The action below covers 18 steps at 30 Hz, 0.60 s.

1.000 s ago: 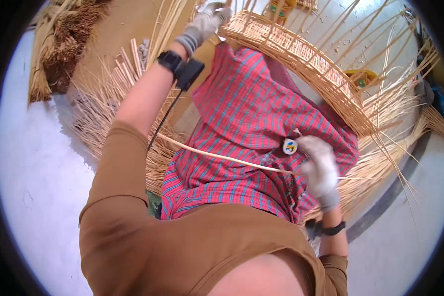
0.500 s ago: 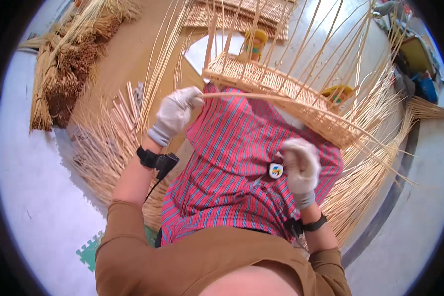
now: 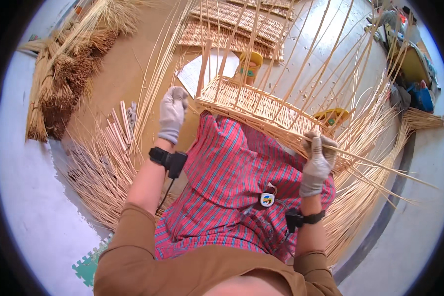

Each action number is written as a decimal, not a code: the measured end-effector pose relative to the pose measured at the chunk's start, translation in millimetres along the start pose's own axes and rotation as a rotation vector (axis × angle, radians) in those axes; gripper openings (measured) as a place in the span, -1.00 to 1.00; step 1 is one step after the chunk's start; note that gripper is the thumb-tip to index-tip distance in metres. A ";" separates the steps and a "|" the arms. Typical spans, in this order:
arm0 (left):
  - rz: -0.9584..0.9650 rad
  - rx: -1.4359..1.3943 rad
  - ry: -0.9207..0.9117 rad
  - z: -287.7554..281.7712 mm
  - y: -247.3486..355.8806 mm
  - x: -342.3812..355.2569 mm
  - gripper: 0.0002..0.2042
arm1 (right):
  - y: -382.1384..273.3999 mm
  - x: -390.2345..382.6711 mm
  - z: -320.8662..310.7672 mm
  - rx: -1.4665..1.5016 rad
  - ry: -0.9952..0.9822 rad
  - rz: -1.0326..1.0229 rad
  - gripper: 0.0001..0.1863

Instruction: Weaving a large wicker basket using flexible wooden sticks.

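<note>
While basket [image 3: 264, 104] sits at far edge of striped cloth [image 3: 222, 172], right hand [image 3: 318, 164] clamps cane [image 3: 360, 159] over cloth's right side; curled left hand [image 3: 172, 114] apart, left of cloth, contents unclear. Best keep cane snug, basket braced.

Bright light nearly whitens the floor [image 3: 24, 197] at left. Fisheye distortion bends the edges; upper-right clutter [image 3: 421, 99] seems slightly soft.

From the white-gloved left hand [image 3: 172, 114], open room runs toward five o'clock over the red-and-blue striped cloth [image 3: 227, 181]; upright pale wooden stakes [image 3: 203, 68] bar one to two o'clock, and splayed tan reeds [image 3: 101, 183] crowd seven to eight.
</note>
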<state>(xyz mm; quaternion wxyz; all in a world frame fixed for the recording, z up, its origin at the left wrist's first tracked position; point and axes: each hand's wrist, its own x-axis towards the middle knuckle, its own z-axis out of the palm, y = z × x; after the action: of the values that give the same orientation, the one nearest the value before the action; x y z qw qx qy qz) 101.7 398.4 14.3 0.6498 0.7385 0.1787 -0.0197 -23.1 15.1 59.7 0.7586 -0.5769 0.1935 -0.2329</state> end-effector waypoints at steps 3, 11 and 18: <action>0.227 -0.380 -0.154 43.5 -21.6 -31.5 -0.88 | 37.6 0.3 -2.8 0.039 0.066 0.122 -0.85; 0.253 0.494 -0.658 103.9 1.5 -11.9 -0.09 | 62.7 39.2 -22.2 0.012 -0.089 0.231 -0.83; -0.031 0.256 -0.792 110.5 -18.4 6.6 -0.57 | 39.2 27.6 0.4 -0.141 -0.045 0.202 -0.84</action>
<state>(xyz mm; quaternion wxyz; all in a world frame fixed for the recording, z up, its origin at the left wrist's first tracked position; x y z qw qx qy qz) 124.9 294.7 -22.1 0.5710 0.7459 -0.0779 -0.3341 4.7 8.3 21.2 0.7399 -0.6115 0.2495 -0.1279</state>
